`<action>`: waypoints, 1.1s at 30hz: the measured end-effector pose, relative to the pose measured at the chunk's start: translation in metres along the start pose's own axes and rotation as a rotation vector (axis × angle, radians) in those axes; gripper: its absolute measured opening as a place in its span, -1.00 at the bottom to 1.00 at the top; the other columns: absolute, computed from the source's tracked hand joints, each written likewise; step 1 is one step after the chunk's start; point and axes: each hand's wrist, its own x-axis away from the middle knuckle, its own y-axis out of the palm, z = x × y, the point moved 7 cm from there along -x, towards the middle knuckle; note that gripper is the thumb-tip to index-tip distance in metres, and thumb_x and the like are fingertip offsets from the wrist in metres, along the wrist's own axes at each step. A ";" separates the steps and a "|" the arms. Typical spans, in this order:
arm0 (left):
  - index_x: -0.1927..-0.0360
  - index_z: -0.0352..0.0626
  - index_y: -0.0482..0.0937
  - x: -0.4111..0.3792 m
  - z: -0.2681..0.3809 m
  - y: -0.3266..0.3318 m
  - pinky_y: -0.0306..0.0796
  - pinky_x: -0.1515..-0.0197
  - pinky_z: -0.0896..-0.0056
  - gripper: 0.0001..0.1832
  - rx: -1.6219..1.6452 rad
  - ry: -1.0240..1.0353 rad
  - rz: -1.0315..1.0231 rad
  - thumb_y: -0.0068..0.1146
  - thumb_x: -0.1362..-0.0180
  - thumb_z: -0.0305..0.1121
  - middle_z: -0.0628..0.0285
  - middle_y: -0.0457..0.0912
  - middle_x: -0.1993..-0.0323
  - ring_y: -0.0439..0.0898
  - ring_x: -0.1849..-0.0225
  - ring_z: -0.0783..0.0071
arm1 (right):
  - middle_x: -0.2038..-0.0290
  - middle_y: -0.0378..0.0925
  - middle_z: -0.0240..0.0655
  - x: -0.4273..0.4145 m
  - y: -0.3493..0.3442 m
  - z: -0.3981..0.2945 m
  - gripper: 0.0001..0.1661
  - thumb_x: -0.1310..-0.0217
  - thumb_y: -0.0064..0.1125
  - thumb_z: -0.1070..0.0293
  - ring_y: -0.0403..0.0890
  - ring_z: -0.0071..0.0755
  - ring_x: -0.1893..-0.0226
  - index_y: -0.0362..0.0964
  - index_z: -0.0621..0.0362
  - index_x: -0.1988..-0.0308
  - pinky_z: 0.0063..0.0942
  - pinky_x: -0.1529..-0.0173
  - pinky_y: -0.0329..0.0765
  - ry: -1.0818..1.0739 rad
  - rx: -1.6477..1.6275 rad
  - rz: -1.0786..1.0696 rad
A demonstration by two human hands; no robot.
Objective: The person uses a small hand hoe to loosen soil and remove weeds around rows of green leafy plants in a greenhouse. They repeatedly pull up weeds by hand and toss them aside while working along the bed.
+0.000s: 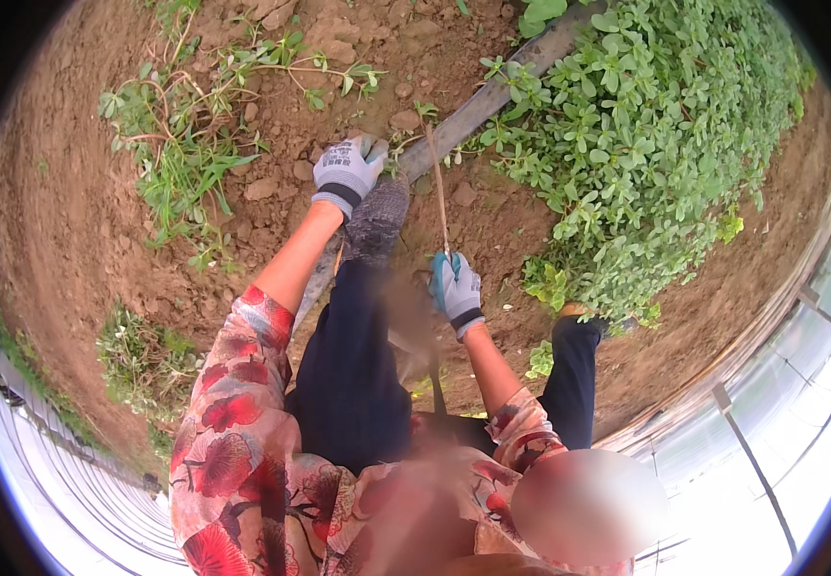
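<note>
My left hand (pixel 349 169), in a grey and blue work glove with a dark cuff, is low over the brown soil beside the toe of a dark grey shoe (pixel 378 216). Its fingertips are beside small green weed stems (pixel 395 155) near a flat dark irrigation hose (pixel 451 133); whether they grip a stem is not clear. To the right and nearer my body, my right hand (pixel 456 288), gloved alike, is closed around the lower end of a thin brown stick or tool handle (pixel 439 187). The stick slants up across the hose, its far end by a small green sprig.
A dense mat of purslane-like plants (pixel 631 144) spreads at the right. Uprooted-looking weeds (pixel 170 137) lie on the soil at the left, with another heap (pixel 145 360) lower down. My legs (pixel 350 367) straddle the ground. Plastic greenhouse walls (pixel 768 425) curve along both sides.
</note>
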 end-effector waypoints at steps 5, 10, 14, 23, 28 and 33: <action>0.04 -0.01 0.50 -0.005 0.009 0.015 0.42 0.13 0.19 -0.48 -0.173 -0.088 -0.106 0.05 -0.02 0.11 0.08 0.61 0.19 0.58 0.16 0.15 | 0.65 0.46 -0.09 -0.013 -0.003 -0.025 -0.71 -0.29 -0.09 0.19 0.51 -0.01 0.62 0.34 0.21 0.33 -0.23 0.53 0.37 -0.158 0.060 0.129; 0.18 -0.04 0.53 -0.027 0.027 0.029 0.45 0.22 0.13 -0.58 -0.225 -0.047 -0.092 0.12 0.04 0.01 0.12 0.63 0.27 0.61 0.24 0.12 | 0.67 0.41 -0.35 -0.020 0.018 -0.037 -0.68 -0.32 -0.13 0.12 0.40 -0.46 0.74 0.32 0.14 0.33 -0.46 0.70 0.28 0.092 -0.373 0.008; 0.24 -0.09 0.58 -0.032 0.015 0.040 0.44 0.23 0.19 -0.60 0.070 -0.024 -0.115 0.17 0.08 -0.04 0.10 0.63 0.28 0.61 0.28 0.15 | 0.72 0.32 -0.43 -0.009 0.023 -0.042 -0.62 -0.33 -0.16 0.03 0.27 -0.57 0.82 0.34 0.11 0.34 -0.57 0.75 0.21 0.128 -0.505 -0.103; 0.29 -0.25 0.52 0.002 -0.002 0.007 0.21 0.74 0.62 -0.82 1.101 -0.239 -0.366 0.17 -0.07 -0.39 0.35 0.47 0.61 0.39 0.74 0.64 | 0.71 0.33 -0.41 0.023 0.015 -0.055 -0.67 -0.31 -0.12 0.07 0.28 -0.59 0.80 0.32 0.13 0.30 -0.59 0.72 0.23 0.054 -0.488 -0.163; 0.24 -0.26 0.52 -0.022 -0.034 -0.051 0.35 0.57 0.56 -0.78 0.951 0.013 0.155 0.17 -0.03 -0.41 0.35 0.54 0.52 0.49 0.59 0.57 | 0.68 0.40 -0.38 0.008 0.006 -0.078 -0.73 -0.30 -0.07 0.15 0.43 -0.53 0.73 0.32 0.14 0.30 -0.53 0.67 0.32 0.018 -0.342 -0.149; 0.24 -0.10 0.53 -0.022 0.015 -0.052 0.41 0.38 0.39 -0.70 0.053 0.158 0.195 0.22 0.05 -0.22 0.23 0.58 0.43 0.56 0.44 0.32 | 0.72 0.40 -0.30 -0.012 -0.021 -0.122 -0.77 -0.28 -0.04 0.22 0.49 -0.39 0.73 0.33 0.17 0.31 -0.42 0.60 0.39 -0.414 -0.063 0.115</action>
